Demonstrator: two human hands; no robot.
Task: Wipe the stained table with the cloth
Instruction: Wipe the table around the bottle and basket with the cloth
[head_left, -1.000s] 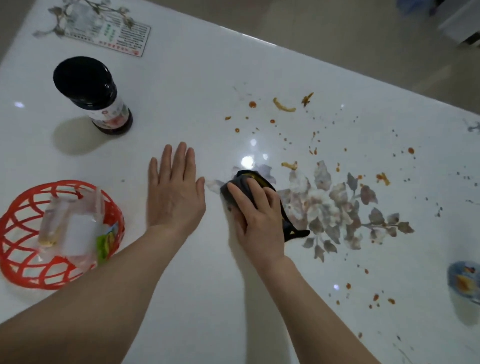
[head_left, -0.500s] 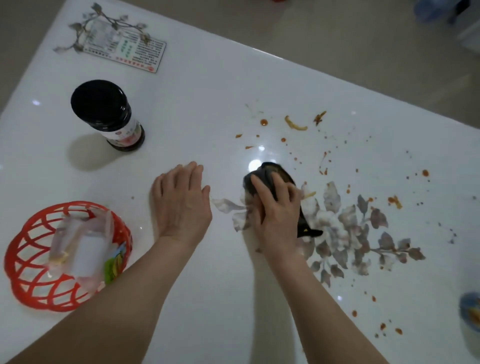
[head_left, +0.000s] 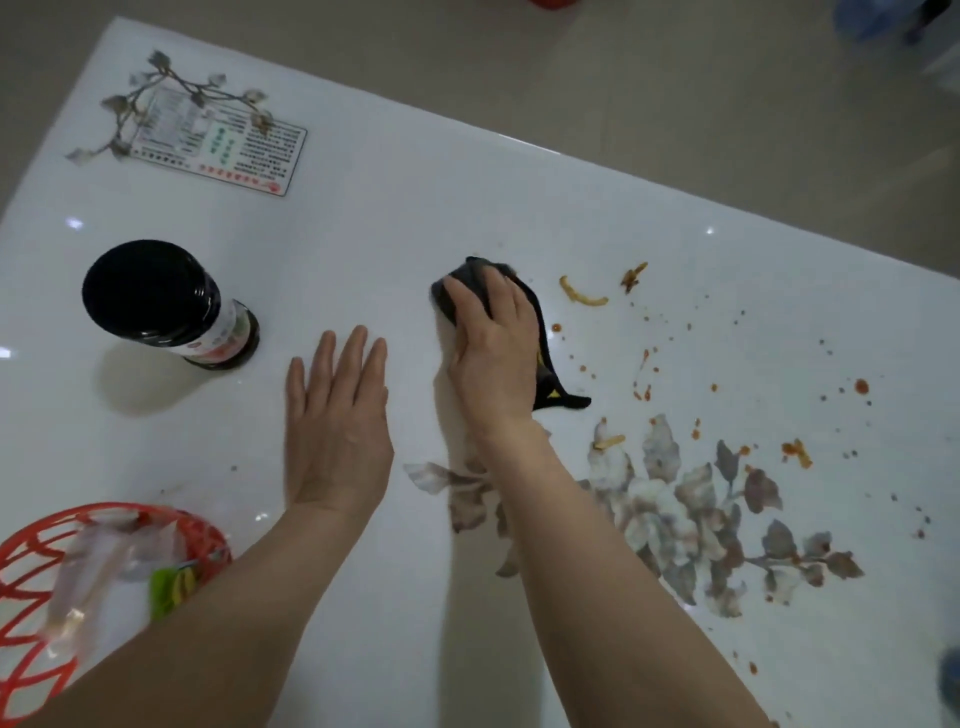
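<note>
the cloth (head_left: 470, 273) is dark, almost black, with small yellow marks along one edge, bunched into a wad with a thin tail trailing toward the person. it lies on the white glossy table (head_left: 467, 182) near the middle, just left of a spread of orange-red stains (head_left: 644, 384) and a yellowish scrap of food (head_left: 582, 297). the right hand (head_left: 493, 358) covers most of it, fingers nearly straight and close together, pressing it onto the surface rather than curling round it; the thumb is hidden. the left hand (head_left: 337, 431) rests flat on the table beside it, fingers straight and slightly apart, holding nothing. a black-lidded jar (head_left: 166, 301) stands to the left, a red basket (head_left: 208, 535) sits at the near left edge, and a printed card (head_left: 223, 140) lies at the far corner.
</note>
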